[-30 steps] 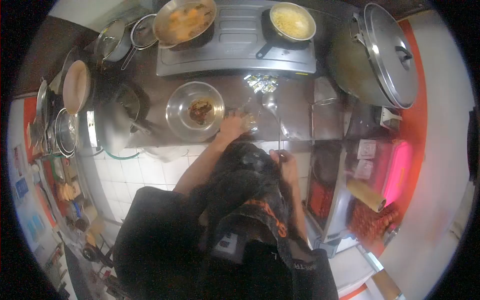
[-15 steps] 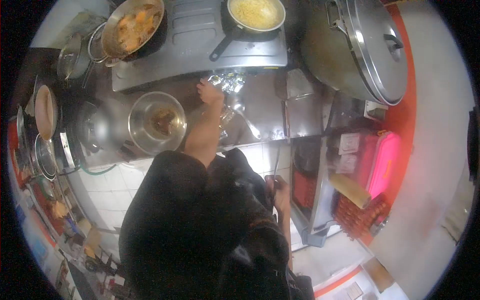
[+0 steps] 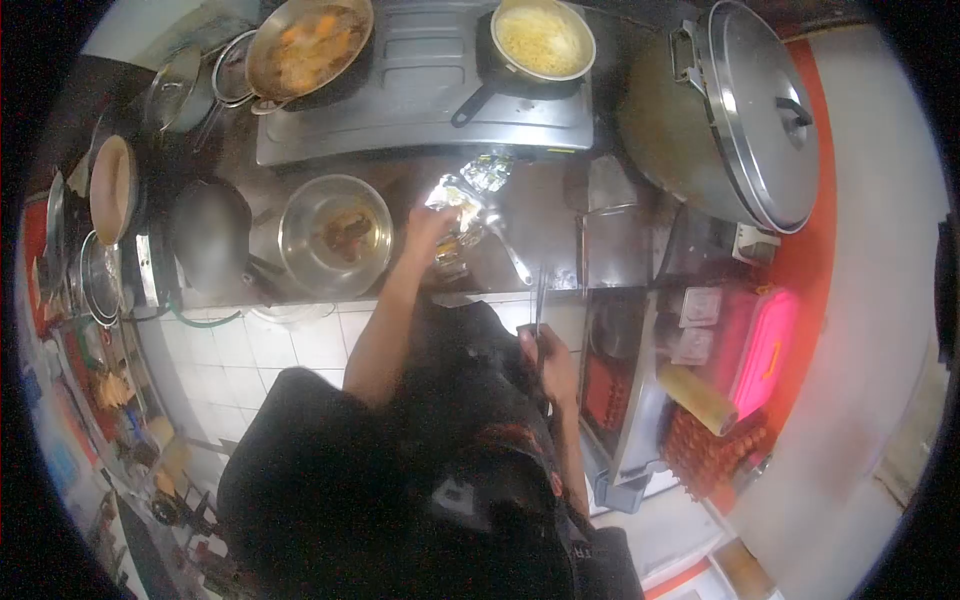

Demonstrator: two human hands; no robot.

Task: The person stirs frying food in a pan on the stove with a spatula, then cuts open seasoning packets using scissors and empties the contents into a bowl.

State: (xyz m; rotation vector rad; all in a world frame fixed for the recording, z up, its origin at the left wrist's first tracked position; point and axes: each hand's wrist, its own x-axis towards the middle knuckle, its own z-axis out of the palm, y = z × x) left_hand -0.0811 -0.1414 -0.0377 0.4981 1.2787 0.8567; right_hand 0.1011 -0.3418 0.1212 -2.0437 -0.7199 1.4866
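My left hand (image 3: 432, 222) reaches over the dark counter, its slightly blurred fingers closed at the edge of a crinkled silver foil packet (image 3: 447, 192). Another shiny foil piece (image 3: 488, 174) lies just behind it. A metal spoon (image 3: 514, 256) rests to the right of this hand. Close to my body, my right hand (image 3: 556, 368) is wrapped around a long thin metal utensil (image 3: 541, 300) pointing up toward the counter; its working end is hard to make out. Left of my left arm stands a clear bowl (image 3: 290, 245) with brown residue in the bottom.
On the stove (image 3: 420, 115) sit a pan of frying orange-brown pieces (image 3: 310, 55) and a handled pan of pale yellow food (image 3: 540, 42). A large lidded pot (image 3: 665, 130) stands at right. A dark pan (image 3: 210, 235) lies left of the bowl. A pink case (image 3: 762, 350) stands lower right.
My left hand has drawn back from the stove edge toward me and closed at the foil. My right hand still holds the thin utensil. The view has shifted slightly.
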